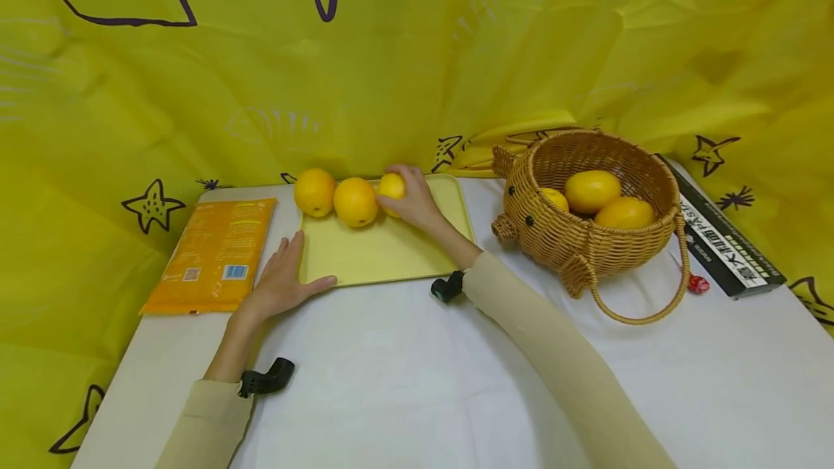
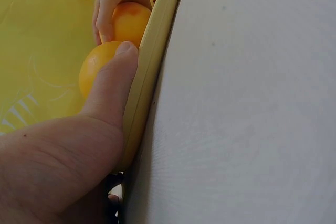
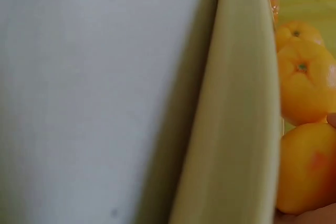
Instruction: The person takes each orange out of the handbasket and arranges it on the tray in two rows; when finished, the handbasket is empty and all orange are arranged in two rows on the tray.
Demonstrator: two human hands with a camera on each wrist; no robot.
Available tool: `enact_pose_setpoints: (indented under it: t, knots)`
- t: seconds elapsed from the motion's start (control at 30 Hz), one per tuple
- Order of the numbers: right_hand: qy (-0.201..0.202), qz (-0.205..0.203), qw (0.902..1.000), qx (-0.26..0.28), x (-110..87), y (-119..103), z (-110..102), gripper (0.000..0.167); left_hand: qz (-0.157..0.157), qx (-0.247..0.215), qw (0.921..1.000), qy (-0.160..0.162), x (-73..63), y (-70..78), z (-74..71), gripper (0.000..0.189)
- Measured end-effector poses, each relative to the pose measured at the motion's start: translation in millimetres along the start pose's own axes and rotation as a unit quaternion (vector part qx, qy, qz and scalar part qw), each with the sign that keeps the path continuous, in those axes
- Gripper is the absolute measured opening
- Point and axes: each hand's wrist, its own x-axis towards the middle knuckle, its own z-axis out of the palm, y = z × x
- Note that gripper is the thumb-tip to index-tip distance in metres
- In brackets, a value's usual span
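My right hand [image 1: 412, 201] grips a yellow mango [image 1: 392, 187] at the back of the pale yellow tray [image 1: 384, 259]. A reddish blush shows on this mango [image 3: 310, 166] in the right wrist view. Left of it, an orange [image 1: 355, 202] lies on the tray, and another orange [image 1: 315, 192] sits at the back left corner. My left hand [image 1: 281, 277] is at the tray's left edge with its fingers straight and thumb spread, holding nothing. In the left wrist view the thumb [image 2: 107, 90] partly covers an orange [image 2: 92, 69].
An orange packet [image 1: 211, 255] lies left of the tray. To the right stands an animal-shaped wicker basket [image 1: 554, 237] with several yellow fruits, its handle hanging forward. Beyond it are a black box [image 1: 733, 244] and a small red-wrapped item [image 1: 698, 284]. A yellow curtain [image 1: 404, 78] hangs behind.
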Motion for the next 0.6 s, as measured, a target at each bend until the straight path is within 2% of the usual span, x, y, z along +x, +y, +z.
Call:
enact_pose_setpoints:
  t: [0.3,0.6]
  knots:
    - [-0.023,0.0,0.9997,-0.012,4.3,-4.2,-3.4,0.057,0.0,0.009,1.0,0.002,1.5,1.3,-2.0,0.119]
    - [-0.023,-0.006,0.9995,-0.023,2.5,0.5,0.6,0.06,-0.002,0.011,0.9999,-0.001,0.1,2.2,0.7,0.118]
